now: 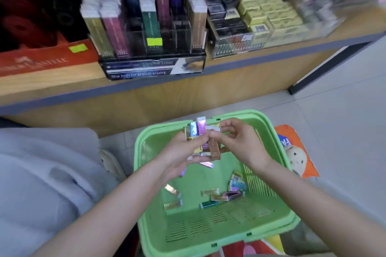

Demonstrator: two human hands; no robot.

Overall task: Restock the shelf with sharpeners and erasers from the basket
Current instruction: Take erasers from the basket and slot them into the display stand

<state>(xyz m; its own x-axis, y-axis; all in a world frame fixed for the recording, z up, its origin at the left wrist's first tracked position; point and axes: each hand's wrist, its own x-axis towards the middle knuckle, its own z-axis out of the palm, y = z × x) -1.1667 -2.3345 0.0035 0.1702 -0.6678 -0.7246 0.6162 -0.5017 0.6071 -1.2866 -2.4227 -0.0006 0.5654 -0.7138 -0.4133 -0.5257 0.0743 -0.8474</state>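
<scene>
In the green basket lay loose erasers. Above it, the left hand had its grip closed around a bundle of erasers, while the right hand pinched a bronze eraser in that bundle. Beyond, the shelf carried a stocked display box.

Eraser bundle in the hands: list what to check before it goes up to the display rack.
1. Left hand grips the eraser bundle: ok.
2. Right hand pinches the bundle's top end: ok.
3. Bundle squared up: not ok. The erasers sit at mixed angles, and the copper eraser hangs lower than the others.
4. Hands over the green basket, so a slip would likely land inside: ok.
5. Free slot in the display rack: cannot tell, the slots are blurred.
6. Basket emptied: not ok. Loose erasers lie on its floor.
</scene>
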